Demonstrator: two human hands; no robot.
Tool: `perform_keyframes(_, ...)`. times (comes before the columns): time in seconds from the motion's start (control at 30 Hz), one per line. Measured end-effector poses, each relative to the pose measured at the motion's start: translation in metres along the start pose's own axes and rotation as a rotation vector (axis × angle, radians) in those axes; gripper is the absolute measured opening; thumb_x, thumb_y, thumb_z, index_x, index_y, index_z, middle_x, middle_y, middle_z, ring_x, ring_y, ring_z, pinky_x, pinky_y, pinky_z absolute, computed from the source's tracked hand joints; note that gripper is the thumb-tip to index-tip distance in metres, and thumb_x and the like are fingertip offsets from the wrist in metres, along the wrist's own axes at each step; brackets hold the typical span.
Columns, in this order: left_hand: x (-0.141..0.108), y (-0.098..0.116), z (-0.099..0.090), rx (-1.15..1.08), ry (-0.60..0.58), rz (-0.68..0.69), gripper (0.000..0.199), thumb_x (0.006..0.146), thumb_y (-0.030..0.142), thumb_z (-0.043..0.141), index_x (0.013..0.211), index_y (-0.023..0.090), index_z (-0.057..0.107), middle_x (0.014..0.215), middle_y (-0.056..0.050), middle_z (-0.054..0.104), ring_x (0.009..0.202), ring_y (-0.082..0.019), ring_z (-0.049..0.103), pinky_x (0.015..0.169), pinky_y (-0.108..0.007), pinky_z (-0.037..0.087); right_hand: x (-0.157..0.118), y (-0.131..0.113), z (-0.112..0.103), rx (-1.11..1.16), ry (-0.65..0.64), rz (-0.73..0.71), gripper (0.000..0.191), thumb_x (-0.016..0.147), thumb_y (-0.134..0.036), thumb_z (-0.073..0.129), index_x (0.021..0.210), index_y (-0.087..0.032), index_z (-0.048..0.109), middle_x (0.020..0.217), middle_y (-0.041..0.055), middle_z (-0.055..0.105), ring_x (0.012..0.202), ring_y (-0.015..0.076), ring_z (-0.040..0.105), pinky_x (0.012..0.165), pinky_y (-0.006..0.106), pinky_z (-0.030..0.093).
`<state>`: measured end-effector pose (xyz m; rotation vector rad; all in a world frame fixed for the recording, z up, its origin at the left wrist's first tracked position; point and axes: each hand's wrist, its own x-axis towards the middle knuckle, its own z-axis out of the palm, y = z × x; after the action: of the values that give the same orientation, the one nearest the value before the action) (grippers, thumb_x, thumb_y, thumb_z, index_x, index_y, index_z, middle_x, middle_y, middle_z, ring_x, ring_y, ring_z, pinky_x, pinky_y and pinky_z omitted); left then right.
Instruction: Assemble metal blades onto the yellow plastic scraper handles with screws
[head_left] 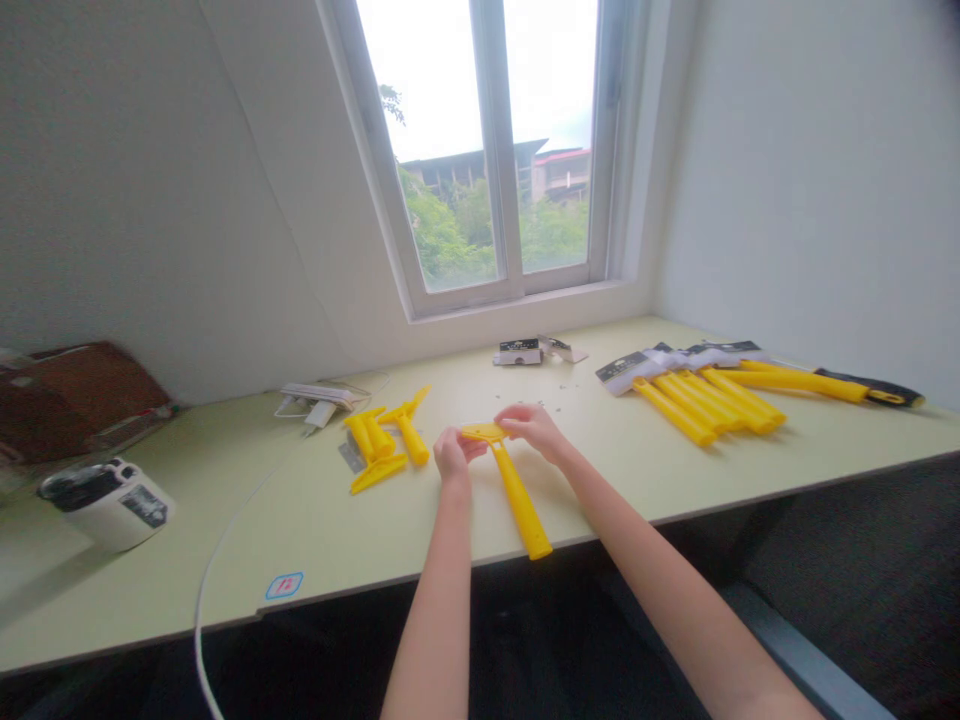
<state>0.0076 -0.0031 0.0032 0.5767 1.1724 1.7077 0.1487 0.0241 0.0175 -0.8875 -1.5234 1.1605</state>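
Note:
A yellow scraper [517, 500] is held over the front part of the pale table, its wide head away from me and its handle pointing toward the table's front edge. My left hand [454, 455] grips the left end of the head with bent fingers. At the right end of the head, my right hand [531, 428] pinches it with thumb and fingers. Small dark bits [559, 409] lie on the table just beyond my right hand.
Several yellow scraper parts [379, 440] lie left of my hands. On the right are packaged yellow-handled tools [712, 400]. Black-and-white cards [520, 351] lie near the window. A power strip [319, 398], a white cable [217, 550] and a white mug [120, 508] are at the left.

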Motion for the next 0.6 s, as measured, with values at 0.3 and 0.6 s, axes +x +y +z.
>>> perform_keyframes(0.3,-0.0017,0.0006,0.001,0.0,-0.026,0.01,0.016,0.063,0.02,0.042,0.063,0.011,0.056,0.051,-0.006,0.061,0.041,-0.016,0.058,0.05,-0.028,0.048,-0.0016,-0.0008,0.0001,0.006,-0.033,0.002,0.013,0.059,-0.022,0.061,0.067,-0.015,0.069,0.068,0.0032,0.063,0.062,0.0123,0.056,0.052,0.022,0.047)
perform_keyframes(0.6,0.0008,-0.0021,-0.0007,-0.009,-0.063,0.02,0.015,0.062,0.023,0.044,0.064,0.012,0.055,0.053,-0.005,0.062,0.043,-0.016,0.058,0.052,-0.028,0.046,-0.0036,-0.0047,0.0001,0.011,-0.045,0.0,0.014,0.059,-0.022,0.061,0.067,-0.013,0.068,0.068,0.0034,0.062,0.061,0.0122,0.055,0.054,0.024,0.046)
